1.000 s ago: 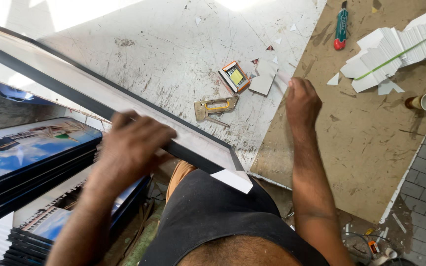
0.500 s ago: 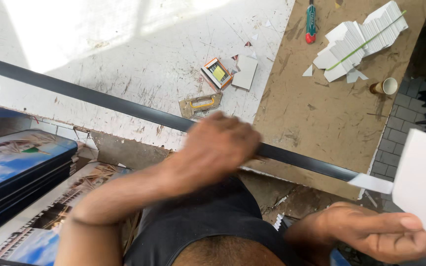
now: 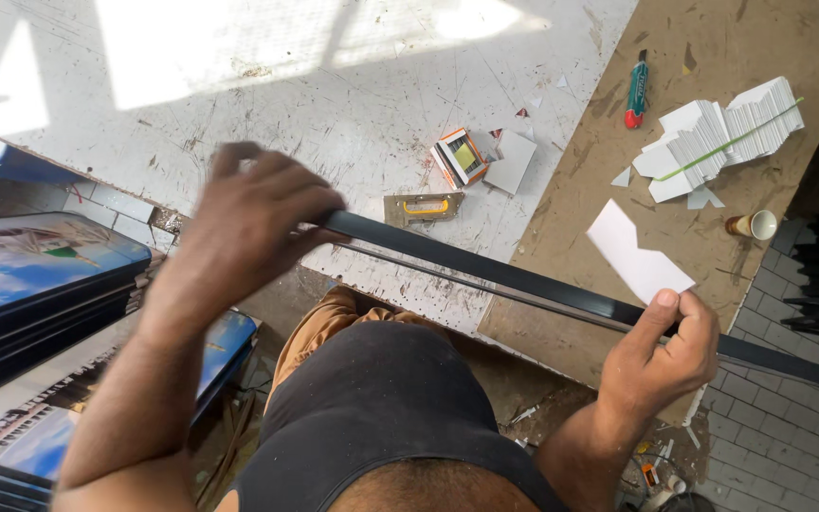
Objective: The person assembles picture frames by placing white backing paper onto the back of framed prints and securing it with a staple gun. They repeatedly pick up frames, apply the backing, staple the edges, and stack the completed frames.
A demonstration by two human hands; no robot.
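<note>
Black frame strip (image 3: 523, 278) now lifted clear of the white scratched tabletop (image 3: 191, 123), slanted across the lap — left hand (image 3: 248, 223) closed over its upper end, right hand (image 3: 661, 356) clamped on the lower stretch, pinching a white card piece (image 3: 635, 251) against it. Half a second back, card off to the side; now brought onto the strip — fitting stage.

Scratched white table (image 3: 239, 104): screwdriver (image 3: 635, 90), card stack (image 3: 727, 137)

A single head-worn camera looks steeply down from close above the person's chest, facing forward over the scratched white worktop (image 3: 239, 95), which fills the upper frame; grey floor pavers (image 3: 789, 436) show lower right.
</note>
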